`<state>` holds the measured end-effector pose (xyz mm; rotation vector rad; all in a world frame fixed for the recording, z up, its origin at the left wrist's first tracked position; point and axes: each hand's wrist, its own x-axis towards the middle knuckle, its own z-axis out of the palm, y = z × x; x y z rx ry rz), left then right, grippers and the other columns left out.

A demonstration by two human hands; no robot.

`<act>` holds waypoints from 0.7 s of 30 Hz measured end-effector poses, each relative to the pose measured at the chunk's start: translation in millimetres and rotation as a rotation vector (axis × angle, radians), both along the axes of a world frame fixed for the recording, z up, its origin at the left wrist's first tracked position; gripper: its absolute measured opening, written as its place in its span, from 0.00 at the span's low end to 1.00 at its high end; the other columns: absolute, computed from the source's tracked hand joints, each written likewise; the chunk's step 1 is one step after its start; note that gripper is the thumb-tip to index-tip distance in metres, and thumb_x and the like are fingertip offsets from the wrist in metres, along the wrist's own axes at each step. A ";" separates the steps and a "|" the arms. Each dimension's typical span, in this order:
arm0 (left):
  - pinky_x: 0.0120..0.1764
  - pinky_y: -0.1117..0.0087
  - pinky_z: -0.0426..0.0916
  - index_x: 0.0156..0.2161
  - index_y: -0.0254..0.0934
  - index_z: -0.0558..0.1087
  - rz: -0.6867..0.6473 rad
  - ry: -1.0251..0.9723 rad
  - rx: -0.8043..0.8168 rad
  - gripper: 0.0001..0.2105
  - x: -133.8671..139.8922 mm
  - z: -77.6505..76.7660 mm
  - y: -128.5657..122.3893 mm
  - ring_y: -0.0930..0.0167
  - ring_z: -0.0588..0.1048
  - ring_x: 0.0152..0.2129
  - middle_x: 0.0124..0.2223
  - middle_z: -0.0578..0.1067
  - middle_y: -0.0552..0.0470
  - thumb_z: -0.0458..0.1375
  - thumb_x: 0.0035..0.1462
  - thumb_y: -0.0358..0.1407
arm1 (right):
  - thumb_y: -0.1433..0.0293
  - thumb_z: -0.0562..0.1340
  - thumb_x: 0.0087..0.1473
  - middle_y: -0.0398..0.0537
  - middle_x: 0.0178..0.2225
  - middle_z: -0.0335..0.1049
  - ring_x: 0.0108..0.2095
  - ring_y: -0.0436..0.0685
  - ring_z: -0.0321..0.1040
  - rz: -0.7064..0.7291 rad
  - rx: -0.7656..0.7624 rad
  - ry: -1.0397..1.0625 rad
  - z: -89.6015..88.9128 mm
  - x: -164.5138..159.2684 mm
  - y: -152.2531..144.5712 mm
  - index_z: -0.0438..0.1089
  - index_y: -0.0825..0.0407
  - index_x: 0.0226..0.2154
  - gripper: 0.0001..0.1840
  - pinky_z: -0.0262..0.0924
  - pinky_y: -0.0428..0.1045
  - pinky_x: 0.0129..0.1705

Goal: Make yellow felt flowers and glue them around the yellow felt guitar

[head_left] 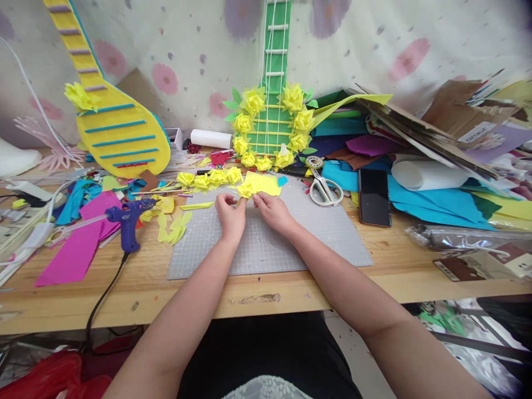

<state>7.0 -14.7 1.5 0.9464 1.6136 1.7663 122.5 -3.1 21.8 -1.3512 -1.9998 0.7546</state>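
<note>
Between my two hands sits a small yellow paper flower [246, 190], held over the grey cutting mat [266, 252]. My left hand [230, 213] is closed with its thumb and fingers on the flower's left side. Fingers of my right hand [272, 210] pinch at its right side; exactly what lies between the fingertips is too small to make out. Just behind are a yellow paper sheet [266, 182] and a row of finished yellow paper flowers [216, 177]. Beyond them a green paper guitar [271, 124] ringed with yellow flowers leans against the wall.
A blue glue gun [129, 221] stands left, its cord hanging off the table edge. White-handled scissors [326, 188] and a black phone [374, 198] lie right. A yellow paper instrument [124, 130] leans at back left. Coloured paper, including blue sheets [432, 199], is piled right.
</note>
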 end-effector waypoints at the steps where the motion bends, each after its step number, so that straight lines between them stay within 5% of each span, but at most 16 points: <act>1: 0.31 0.77 0.61 0.29 0.37 0.63 0.041 0.043 0.015 0.12 -1.4 -0.9 0.8 0.78 0.64 0.25 0.27 0.64 0.58 0.62 0.37 0.31 | 0.59 0.46 0.58 0.43 0.24 0.64 0.27 0.51 0.59 0.003 0.006 0.011 -1.2 -0.4 0.1 0.62 0.51 0.23 0.20 0.48 0.46 0.30; 8: 0.27 0.77 0.58 0.24 0.35 0.67 -0.083 -0.078 0.007 0.01 1.5 8.0 -1.7 0.78 0.63 0.20 0.22 0.65 0.59 0.56 0.42 0.30 | 0.59 0.48 0.58 0.43 0.26 0.66 0.28 0.51 0.60 -0.022 0.031 0.055 -4.2 -1.1 0.0 0.64 0.51 0.26 0.17 0.49 0.46 0.31; 14: 0.22 0.76 0.59 0.25 0.34 0.71 -0.170 -0.377 -0.165 0.06 6.7 27.6 -12.2 0.78 0.66 0.20 0.26 0.71 0.54 0.60 0.40 0.35 | 0.59 0.49 0.57 0.46 0.28 0.68 0.29 0.52 0.61 -0.003 0.029 0.062 -5.6 -2.9 -1.2 0.66 0.51 0.28 0.17 0.49 0.46 0.31; 21: 0.34 0.72 0.68 0.28 0.34 0.73 -0.281 -0.655 -0.171 0.06 0.1 28.9 -9.9 0.74 0.74 0.29 0.33 0.76 0.51 0.61 0.39 0.28 | 0.61 0.51 0.55 0.44 0.25 0.65 0.26 0.51 0.57 -0.019 0.023 0.024 -5.3 -2.7 -2.5 0.64 0.52 0.27 0.14 0.46 0.46 0.28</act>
